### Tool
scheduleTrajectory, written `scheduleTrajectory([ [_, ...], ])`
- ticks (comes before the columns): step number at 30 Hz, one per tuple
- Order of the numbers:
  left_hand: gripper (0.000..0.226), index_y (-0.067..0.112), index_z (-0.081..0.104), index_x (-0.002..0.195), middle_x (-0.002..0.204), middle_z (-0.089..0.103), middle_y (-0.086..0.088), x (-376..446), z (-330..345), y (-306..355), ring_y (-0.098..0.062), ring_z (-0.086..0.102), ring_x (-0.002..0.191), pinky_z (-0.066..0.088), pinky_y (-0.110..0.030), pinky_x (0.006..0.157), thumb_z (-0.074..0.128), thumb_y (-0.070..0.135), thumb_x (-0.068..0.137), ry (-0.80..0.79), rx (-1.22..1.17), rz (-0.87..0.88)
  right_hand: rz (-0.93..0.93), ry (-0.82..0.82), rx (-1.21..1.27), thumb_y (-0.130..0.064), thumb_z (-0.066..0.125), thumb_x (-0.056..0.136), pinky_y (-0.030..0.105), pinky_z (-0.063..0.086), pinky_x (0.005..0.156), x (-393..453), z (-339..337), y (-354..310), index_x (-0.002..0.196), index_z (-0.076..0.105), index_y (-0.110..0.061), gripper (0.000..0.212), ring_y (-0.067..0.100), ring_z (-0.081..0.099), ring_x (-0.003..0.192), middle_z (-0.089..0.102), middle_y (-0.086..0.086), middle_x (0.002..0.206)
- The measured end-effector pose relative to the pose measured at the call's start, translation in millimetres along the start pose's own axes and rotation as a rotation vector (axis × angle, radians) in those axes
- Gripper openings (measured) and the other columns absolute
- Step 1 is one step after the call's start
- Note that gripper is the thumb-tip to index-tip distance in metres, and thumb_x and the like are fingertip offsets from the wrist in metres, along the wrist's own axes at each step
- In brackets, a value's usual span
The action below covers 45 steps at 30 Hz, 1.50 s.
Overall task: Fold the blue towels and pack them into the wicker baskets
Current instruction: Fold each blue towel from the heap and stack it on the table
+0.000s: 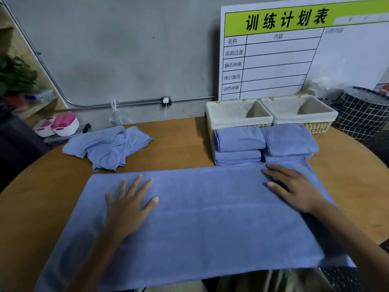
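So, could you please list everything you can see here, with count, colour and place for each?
spread towel: one, blue, flat across the near table
folded towels: two stacks, blue, in front of the baskets; exact count unclear
unfolded towels: one crumpled pile, blue, far left of the table
wicker baskets: two, tan with cream lining, side by side at the table's far edge
table: one, brown wood, rounded
board: one, white with green header, leaning on the wall behind the baskets
checked bin: one, black with a white grid, far right
plant: one, green, on the left shelf
pink and white tubs: two, beyond the table on the left
left hand: flat on the spread towel
right hand: flat on the spread towel
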<state>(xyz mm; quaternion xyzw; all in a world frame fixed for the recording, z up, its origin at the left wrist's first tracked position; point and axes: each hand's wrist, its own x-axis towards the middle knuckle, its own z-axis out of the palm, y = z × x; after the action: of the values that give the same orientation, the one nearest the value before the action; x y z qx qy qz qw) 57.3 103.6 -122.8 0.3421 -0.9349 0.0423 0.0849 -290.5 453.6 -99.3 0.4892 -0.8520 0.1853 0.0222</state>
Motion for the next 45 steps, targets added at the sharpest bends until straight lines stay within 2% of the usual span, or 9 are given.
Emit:
scheduleTrajectory([
  [5, 0.079, 0.039, 0.051, 0.143, 0.155, 0.045, 0.007, 3.0, -7.7, 2.2, -0.029, 0.040, 0.142, 0.033, -0.068, 0.103, 0.019, 0.077, 0.081, -0.025, -0.078, -0.078, 0.014, -0.010, 0.037, -0.063, 0.031, 0.095, 0.027, 0.036, 0.104, 0.2, -16.9, 26.0, 0.134, 0.063, -0.024, 0.064, 0.014, 0.050, 0.131, 0.053, -0.007, 0.145],
  [10, 0.053, 0.018, 0.069, 0.121, 0.127, 0.067, 0.001, 41.7, -28.4, 11.2, -0.025, 0.062, 0.117, 0.049, -0.048, 0.095, 0.037, 0.051, 0.094, 0.171, -0.375, -0.071, -0.102, 0.164, -0.014, -0.043, 0.039, 0.100, 0.038, 0.051, 0.084, 23.8, -7.7, 6.1, 0.115, 0.072, -0.016, 0.045, 0.028, 0.066, 0.100, 0.072, 0.001, 0.112],
  [16, 0.030, 0.021, 0.070, 0.119, 0.108, 0.060, 0.002, 88.3, -8.3, 23.0, -0.026, 0.059, 0.101, 0.047, -0.045, 0.086, 0.056, 0.038, 0.099, 0.056, -0.280, 0.081, -0.190, 0.131, -0.121, -0.016, 0.069, 0.089, 0.043, 0.053, 0.068, 68.2, 21.0, -43.0, 0.109, 0.074, -0.015, 0.021, 0.035, 0.064, 0.086, 0.068, 0.005, 0.099],
  [19, 0.002, 0.029, 0.064, 0.097, 0.092, 0.051, 0.010, 101.3, -19.9, 25.0, -0.019, 0.051, 0.093, 0.042, -0.038, 0.081, 0.063, 0.030, 0.097, -0.030, -0.306, 0.138, -0.130, 0.065, -0.117, -0.023, 0.068, 0.093, 0.043, 0.052, 0.072, 80.9, 19.1, -52.7, 0.114, 0.072, -0.014, 0.023, 0.035, 0.063, 0.100, 0.066, 0.007, 0.108],
  [21, 0.012, 0.029, 0.056, 0.087, 0.089, 0.049, 0.014, 105.9, -26.1, 25.4, -0.015, 0.047, 0.091, 0.040, -0.037, 0.081, 0.061, 0.025, 0.097, -0.085, -0.311, 0.202, -0.103, 0.036, -0.113, -0.030, 0.064, 0.096, 0.039, 0.048, 0.075, 83.6, 15.8, -56.7, 0.119, 0.070, -0.017, 0.027, 0.030, 0.060, 0.109, 0.064, 0.004, 0.116],
  [27, 0.008, 0.034, 0.054, 0.098, 0.089, 0.055, 0.014, 108.6, -27.2, 22.3, -0.008, 0.050, 0.089, 0.038, -0.034, 0.080, 0.062, 0.035, 0.097, -0.113, -0.346, 0.288, -0.135, -0.010, -0.098, -0.038, 0.059, 0.097, 0.033, 0.043, 0.072, 91.7, 15.6, -83.4, 0.126, 0.064, -0.022, 0.033, 0.021, 0.058, 0.113, 0.059, -0.002, 0.123],
  [32, 0.014, 0.030, 0.064, 0.081, 0.086, 0.062, 0.008, 111.6, -31.0, 26.4, -0.006, 0.059, 0.082, 0.048, -0.035, 0.076, 0.070, 0.023, 0.092, -0.134, -0.534, 0.250, -0.133, -0.058, -0.045, -0.040, 0.057, 0.097, 0.036, 0.047, 0.075, 102.2, 25.8, -102.7, 0.127, 0.062, -0.022, 0.036, 0.024, 0.059, 0.112, 0.057, 0.000, 0.123],
  [41, 0.012, 0.026, 0.062, 0.090, 0.090, 0.065, 0.018, 99.8, -60.1, 26.5, 0.000, 0.060, 0.086, 0.041, -0.011, 0.073, 0.067, 0.016, 0.096, 0.076, -0.633, 0.411, -0.234, -0.062, -0.073, -0.032, 0.071, 0.088, 0.037, 0.043, 0.076, 113.9, 24.2, -111.0, 0.126, 0.057, -0.019, 0.042, 0.025, 0.048, 0.105, 0.047, 0.003, 0.112],
  [45, 0.010, 0.028, 0.063, 0.093, 0.090, 0.066, 0.015, 100.1, -65.8, 18.3, -0.005, 0.061, 0.087, 0.044, -0.018, 0.074, 0.060, 0.037, 0.097, 0.094, -0.563, 0.456, -0.274, -0.116, 0.020, -0.031, 0.074, 0.085, 0.035, 0.039, 0.074, 122.1, 23.8, -108.7, 0.096, 0.066, -0.013, 0.023, 0.022, 0.044, 0.092, 0.041, -0.002, 0.096],
])
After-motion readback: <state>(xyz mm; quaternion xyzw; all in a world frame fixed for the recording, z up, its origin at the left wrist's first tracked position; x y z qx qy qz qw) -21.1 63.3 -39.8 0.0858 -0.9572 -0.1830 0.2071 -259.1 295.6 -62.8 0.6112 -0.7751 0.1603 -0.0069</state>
